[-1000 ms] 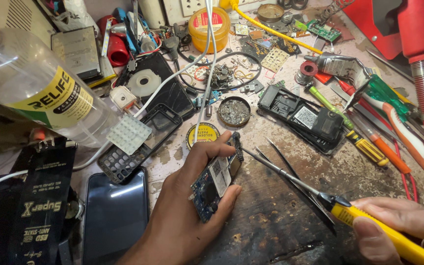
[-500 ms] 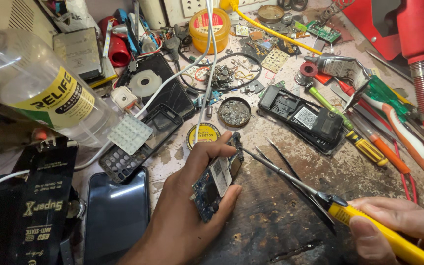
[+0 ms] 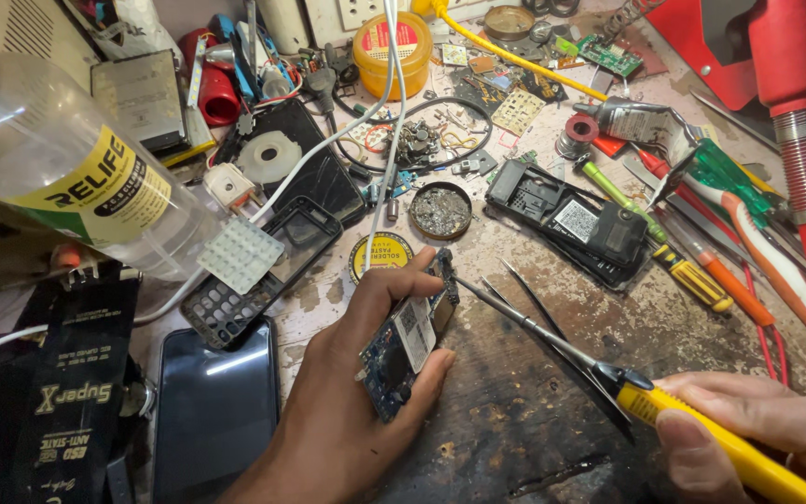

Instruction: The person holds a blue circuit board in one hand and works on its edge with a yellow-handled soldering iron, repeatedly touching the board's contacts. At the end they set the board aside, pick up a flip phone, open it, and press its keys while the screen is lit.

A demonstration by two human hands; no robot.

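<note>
My left hand (image 3: 347,392) grips a small blue phone circuit board (image 3: 406,338), held tilted up on edge near the middle of the bench. My right hand (image 3: 757,434) at the lower right holds a yellow-handled soldering iron (image 3: 646,401). Its long metal tip reaches left and touches the upper end of the board, right by my left thumb. Black tweezers (image 3: 552,345) lie on the bench just under the iron's shaft.
A round tin of solder paste (image 3: 380,254) sits just above my left hand. A black phone shell (image 3: 576,219), screwdrivers (image 3: 692,275), a keypad frame (image 3: 254,271), a dark phone (image 3: 212,411), a clear plastic bottle (image 3: 67,177) and white cables (image 3: 380,140) crowd the worn workbench (image 3: 515,439).
The board and both hands stay almost where they were. The iron's tip has edged slightly closer onto the top of the board.
</note>
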